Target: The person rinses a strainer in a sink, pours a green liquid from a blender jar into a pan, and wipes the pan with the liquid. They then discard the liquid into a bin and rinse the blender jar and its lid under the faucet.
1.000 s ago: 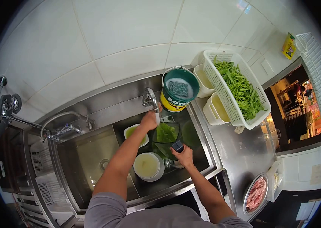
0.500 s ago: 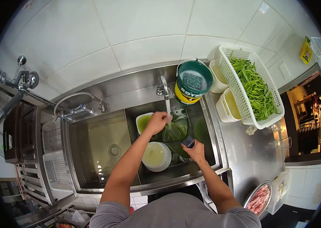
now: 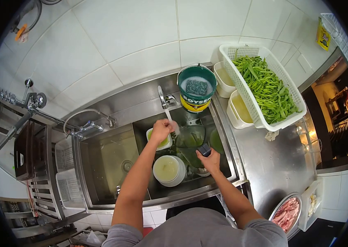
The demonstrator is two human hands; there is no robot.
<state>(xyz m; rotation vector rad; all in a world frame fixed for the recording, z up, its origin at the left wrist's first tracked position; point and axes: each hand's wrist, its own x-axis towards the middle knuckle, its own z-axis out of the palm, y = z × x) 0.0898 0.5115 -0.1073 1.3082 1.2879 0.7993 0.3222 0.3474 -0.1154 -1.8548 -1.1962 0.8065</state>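
Observation:
My right hand (image 3: pixel 209 159) grips the black handle (image 3: pixel 204 150) of a clear pitcher (image 3: pixel 191 136), which lies tilted in the right sink basin with its wide end away from me. My left hand (image 3: pixel 163 130) has its fingers bunched beside the running water (image 3: pixel 171 119) under the faucet (image 3: pixel 162 98); whether anything is in them is hidden. Below that hand sits a white square tub (image 3: pixel 165 144) of green liquid. A round white container (image 3: pixel 168 170) of cloudy, pale liquid stands nearer to me.
A green paint bucket (image 3: pixel 196 88) with suds and a scrubbing pad stands behind the basin. To the right are white tubs (image 3: pixel 240 110), a white basket (image 3: pixel 260 88) of leafy greens, and a bowl of raw meat (image 3: pixel 286 214). The left basin (image 3: pixel 108 164) holds shallow water.
My right hand has moved the pitcher rightward from the faucet, and the water now falls at its left side. My left hand stays close to the stream. The view has shifted.

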